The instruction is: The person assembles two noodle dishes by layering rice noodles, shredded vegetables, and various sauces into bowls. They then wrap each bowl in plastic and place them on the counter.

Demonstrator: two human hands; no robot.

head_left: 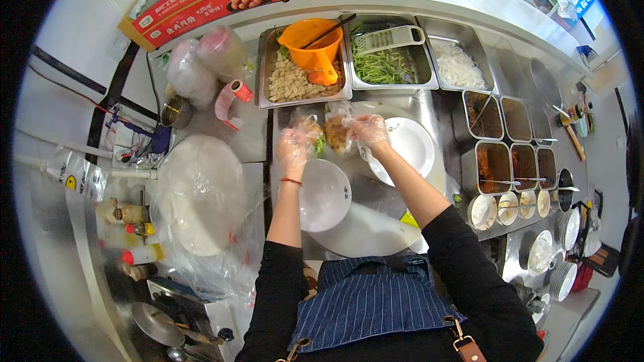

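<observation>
- Over the steel counter (365, 184), holding what looks like a clear bag with green filling (316, 139) in the left hand (293, 151), with gloved fingers curled nearly closed.
- Pinching a bag of browned food (337, 131) in the right hand (371, 133), also nearly closed, presumably by the film to avoid squashing the contents.
- With the white bowl (327, 208) just below the left hand and the white plate (412, 147) beside the right, probably for easy reach.
- Separating diced beige pieces (288, 82), cut green vegetables (382, 68) and white noodle-like strands (459, 67) by steel trays (396, 86), likely against mixing.
- Impossible to identify either bag's food through crinkled plastic; partly hiding the plate with the right forearm.
</observation>
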